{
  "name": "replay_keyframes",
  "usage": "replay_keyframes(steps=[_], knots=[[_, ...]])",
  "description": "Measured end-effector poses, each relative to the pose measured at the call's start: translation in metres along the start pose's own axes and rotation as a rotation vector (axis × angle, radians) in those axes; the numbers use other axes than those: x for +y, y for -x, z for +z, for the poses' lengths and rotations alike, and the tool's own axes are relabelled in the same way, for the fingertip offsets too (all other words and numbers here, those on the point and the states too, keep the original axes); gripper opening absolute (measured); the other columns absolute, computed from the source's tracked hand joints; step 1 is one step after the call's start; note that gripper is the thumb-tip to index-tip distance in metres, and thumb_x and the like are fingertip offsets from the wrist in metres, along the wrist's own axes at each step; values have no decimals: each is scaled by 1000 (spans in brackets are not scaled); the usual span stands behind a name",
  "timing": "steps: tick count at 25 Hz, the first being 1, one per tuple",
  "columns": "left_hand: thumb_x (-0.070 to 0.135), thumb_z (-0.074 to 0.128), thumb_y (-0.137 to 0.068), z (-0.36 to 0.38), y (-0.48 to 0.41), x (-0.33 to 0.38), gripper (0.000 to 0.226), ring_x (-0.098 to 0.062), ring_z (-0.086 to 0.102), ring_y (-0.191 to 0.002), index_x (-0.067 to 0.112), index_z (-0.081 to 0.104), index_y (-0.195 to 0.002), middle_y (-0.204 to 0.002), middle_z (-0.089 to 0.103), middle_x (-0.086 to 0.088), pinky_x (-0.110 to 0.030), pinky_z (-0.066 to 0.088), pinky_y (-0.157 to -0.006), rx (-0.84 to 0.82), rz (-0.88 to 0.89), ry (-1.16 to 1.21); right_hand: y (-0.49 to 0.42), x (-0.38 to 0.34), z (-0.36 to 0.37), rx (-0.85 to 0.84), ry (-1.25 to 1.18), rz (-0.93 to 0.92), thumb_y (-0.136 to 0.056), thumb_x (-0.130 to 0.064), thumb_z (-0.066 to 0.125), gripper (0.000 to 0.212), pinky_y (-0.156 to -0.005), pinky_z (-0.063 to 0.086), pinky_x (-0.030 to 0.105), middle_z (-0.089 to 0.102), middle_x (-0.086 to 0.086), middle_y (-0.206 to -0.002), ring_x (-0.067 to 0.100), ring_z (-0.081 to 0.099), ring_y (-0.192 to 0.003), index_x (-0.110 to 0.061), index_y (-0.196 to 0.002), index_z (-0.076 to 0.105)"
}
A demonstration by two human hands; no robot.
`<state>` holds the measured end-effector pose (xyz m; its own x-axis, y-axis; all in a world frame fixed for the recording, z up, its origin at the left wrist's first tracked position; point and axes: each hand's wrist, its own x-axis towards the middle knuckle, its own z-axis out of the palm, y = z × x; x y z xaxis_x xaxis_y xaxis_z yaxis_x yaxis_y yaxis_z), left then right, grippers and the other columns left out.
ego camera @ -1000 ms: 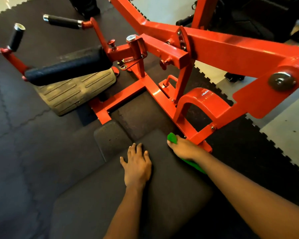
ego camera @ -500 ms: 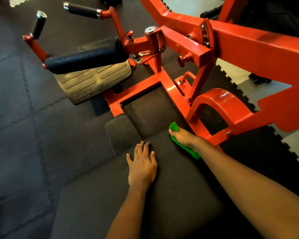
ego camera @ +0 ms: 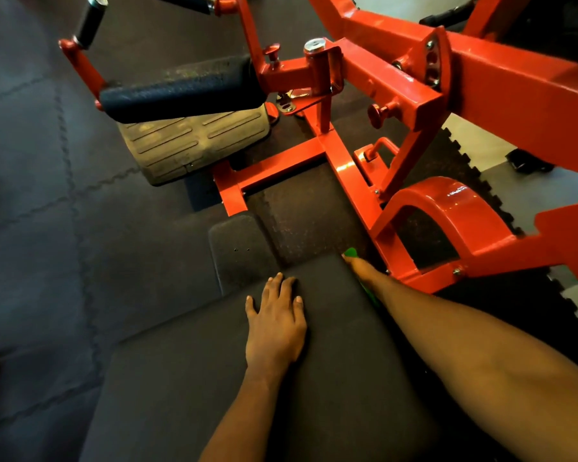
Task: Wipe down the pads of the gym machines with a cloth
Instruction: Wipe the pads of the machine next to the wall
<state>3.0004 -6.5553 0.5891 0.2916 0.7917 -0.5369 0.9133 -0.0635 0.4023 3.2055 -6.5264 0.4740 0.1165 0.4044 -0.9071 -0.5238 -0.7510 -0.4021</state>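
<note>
left hand: flat on top of the seat pad near its far edge, fingers straight and a little spread, gripping nothing. i see it in the same spot as half a second ago.
right hand: at the seat pad's far right corner, grasping the green cloth against the pad's side. most of its fingers are hidden over the edge.
green cloth: a tip shows just past the fingertips and a sliver under the wrist, touching the seat pad's right edge.
change: hand and cloth have slid along that right edge toward the far corner, and less green shows than before.
red frame: just beside the seat pad's right edge, running away beyond its far end.
small pad: just beyond the seat pad's far left corner.
roller pad: well beyond the seat pad, over a ribbed foot plate.
</note>
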Motion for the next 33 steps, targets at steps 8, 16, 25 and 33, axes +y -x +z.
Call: replay_keyframes(steps=[8,16,25,33], knots=[[42,27,-106,4,0,-1,58,-18,2,-155,18,20,-158,-167,10,-2,-54,1,-124,124,-159,-3,-17,-76,70,-224,1125,-136,-96,-30,62,16,-79,46,32,62,10,-96,20,59,-83,-14,-97,63],[44,38,-102,-40,-9,-106,54,-33,30,-145,9,42,-143,-151,40,-14,-65,20,-116,236,-505,-165,-14,-77,85,-238,1462,22,-95,-28,60,16,-81,48,34,63,10,-91,24,61,-81,-15,-86,63],[40,29,-99,-38,-15,-132,47,-35,35,-139,12,49,-131,-136,50,-12,-75,19,-110,192,-679,-136,-3,-11,238,-482,1749,158,-101,-29,50,41,-92,37,31,55,15,-140,25,52,-107,-6,-134,59],[37,30,-100,-36,-17,-136,49,-40,30,-142,10,48,-136,-143,46,-17,-75,14,-111,170,-672,-122,-67,-44,168,-224,1879,306,-60,-62,62,81,-109,38,44,56,13,-138,29,56,-119,-21,-130,61]])
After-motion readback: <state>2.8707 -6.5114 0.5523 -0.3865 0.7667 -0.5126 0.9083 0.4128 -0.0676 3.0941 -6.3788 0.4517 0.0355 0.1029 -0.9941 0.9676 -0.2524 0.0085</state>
